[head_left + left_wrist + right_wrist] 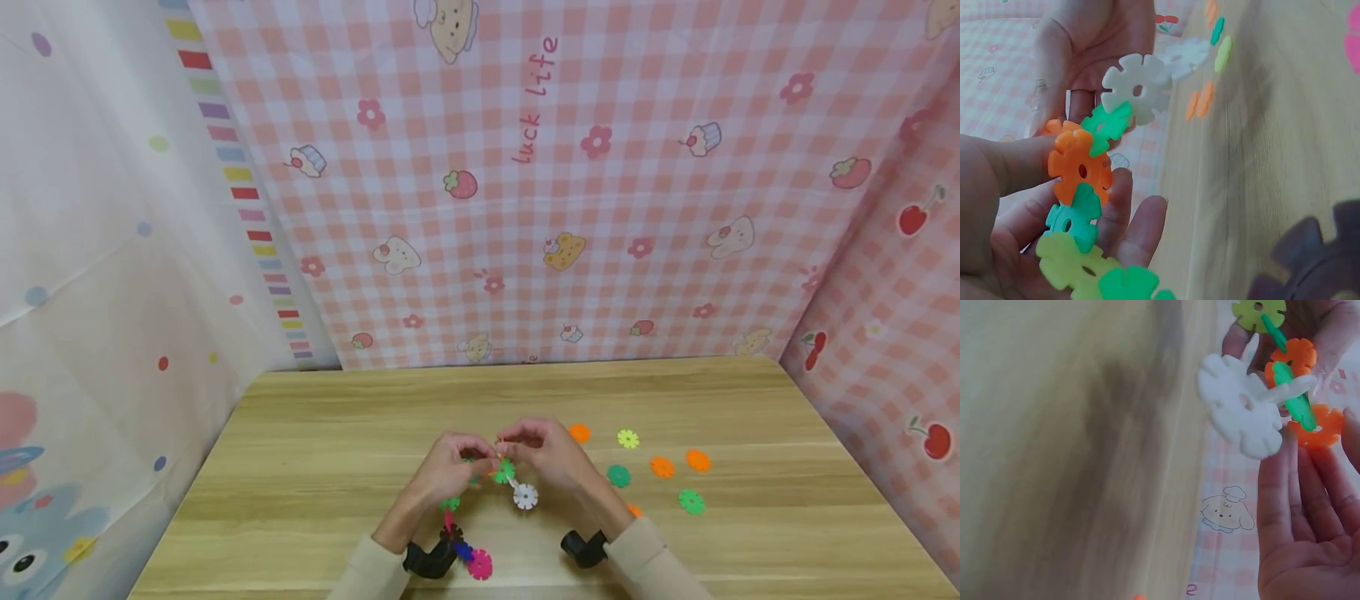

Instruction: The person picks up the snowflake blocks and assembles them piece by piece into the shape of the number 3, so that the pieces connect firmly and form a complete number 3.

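A chain of interlocking notched plastic discs hangs between my two hands above the table. My left hand (pixel 450 468) pinches an orange disc (pixel 1079 165) in the chain between thumb and fingers. With its fingertips, my right hand (pixel 551 454) pinches another orange disc (pixel 1319 428), which meets a green disc (pixel 1294 397). White discs (pixel 526 497) stick out from that green one. On the left side the chain runs through a teal disc (pixel 1079 219) and a yellow-green disc (pixel 1069 265). Lower down come a dark brown disc, a blue one and a pink disc (pixel 480 564).
Loose discs lie on the wooden table (pixel 322 467) to the right: a yellow disc (pixel 627 438), a teal disc (pixel 618 476), a green disc (pixel 692 502) and several orange discs (pixel 698 461). A pink checked cloth (pixel 510 225) hangs behind the table's far edge.
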The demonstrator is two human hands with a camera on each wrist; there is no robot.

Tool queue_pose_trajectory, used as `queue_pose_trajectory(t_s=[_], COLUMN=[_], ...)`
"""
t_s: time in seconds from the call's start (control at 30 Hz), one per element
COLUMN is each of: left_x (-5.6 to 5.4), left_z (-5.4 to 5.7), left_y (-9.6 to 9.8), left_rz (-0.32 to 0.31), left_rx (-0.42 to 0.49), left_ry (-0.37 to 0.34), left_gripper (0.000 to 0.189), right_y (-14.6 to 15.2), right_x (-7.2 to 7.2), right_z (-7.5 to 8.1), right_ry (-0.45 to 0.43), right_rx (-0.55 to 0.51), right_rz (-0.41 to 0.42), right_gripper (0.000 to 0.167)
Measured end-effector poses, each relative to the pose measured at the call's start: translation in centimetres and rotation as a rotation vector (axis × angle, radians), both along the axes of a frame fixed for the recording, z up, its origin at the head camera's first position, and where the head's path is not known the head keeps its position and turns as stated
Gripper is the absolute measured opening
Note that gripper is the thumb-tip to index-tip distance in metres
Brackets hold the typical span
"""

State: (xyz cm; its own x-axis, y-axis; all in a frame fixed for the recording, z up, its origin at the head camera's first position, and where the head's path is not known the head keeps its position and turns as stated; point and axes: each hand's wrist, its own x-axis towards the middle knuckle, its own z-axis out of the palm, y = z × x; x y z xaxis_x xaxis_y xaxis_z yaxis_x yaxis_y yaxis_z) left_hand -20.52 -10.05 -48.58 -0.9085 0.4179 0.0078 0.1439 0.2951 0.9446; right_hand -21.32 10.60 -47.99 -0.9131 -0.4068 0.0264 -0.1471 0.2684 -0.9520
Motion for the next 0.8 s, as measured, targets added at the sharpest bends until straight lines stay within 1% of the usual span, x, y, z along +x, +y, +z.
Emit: queue_pose_trajectory(t_s=[0.07, 0.27, 0.47, 0.8], left_x=[0.1, 0.2, 0.5, 0.6], left_z=[0.0, -0.3, -0.2, 0.1], left_y=[0.2, 0.7, 1.0, 1.1], left_rz=[0.003, 0.031, 0.045, 0.031], left_rx=[0.001, -0.016, 0.004, -0.023], left_ry=[-0.004, 0.024, 0.019, 0.046], left_gripper=[0.01, 0.008, 0.008, 0.005], right_y=[0.1, 0.5, 0.6, 0.8], right_x=[0.2, 0.5, 0.4, 0.8], right_z=[-0.1, -0.3, -0.9, -1.3], right_ry=[0.0, 0.004, 0.013, 0.028], right_rx=[-0.013, -0.046, -0.064, -0.12], right_rz=[-0.003, 0.0, 0.002, -0.003], right_gripper=[0.016, 0.016, 0.016, 0.017])
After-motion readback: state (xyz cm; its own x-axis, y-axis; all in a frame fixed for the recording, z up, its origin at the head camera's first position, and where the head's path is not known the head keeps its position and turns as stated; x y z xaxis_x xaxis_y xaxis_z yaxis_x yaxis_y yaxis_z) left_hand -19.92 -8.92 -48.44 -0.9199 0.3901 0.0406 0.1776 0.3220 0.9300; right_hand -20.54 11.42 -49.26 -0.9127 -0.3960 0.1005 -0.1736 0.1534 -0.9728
